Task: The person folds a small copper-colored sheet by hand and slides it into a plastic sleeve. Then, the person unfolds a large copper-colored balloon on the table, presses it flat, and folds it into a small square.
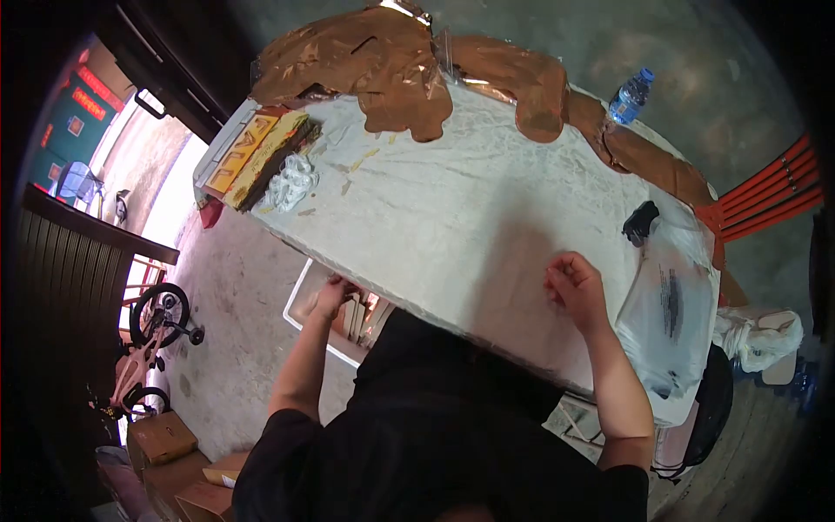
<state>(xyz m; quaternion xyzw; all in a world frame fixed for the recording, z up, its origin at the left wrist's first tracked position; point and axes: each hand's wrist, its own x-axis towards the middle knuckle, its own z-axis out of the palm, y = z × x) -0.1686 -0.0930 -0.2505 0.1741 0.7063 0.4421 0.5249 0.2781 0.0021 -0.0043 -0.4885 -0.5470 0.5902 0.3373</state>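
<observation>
Loosely curled right hand; left hand over bin.

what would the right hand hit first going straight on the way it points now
Likely the brown, shiny, round-ended sheet at the far side of the white table, though depth is unclear.

White box, open-topped, below near edge of table, partly hidden. Inside, pale slim pieces, close side by side; finer detail too small to tell.
</observation>
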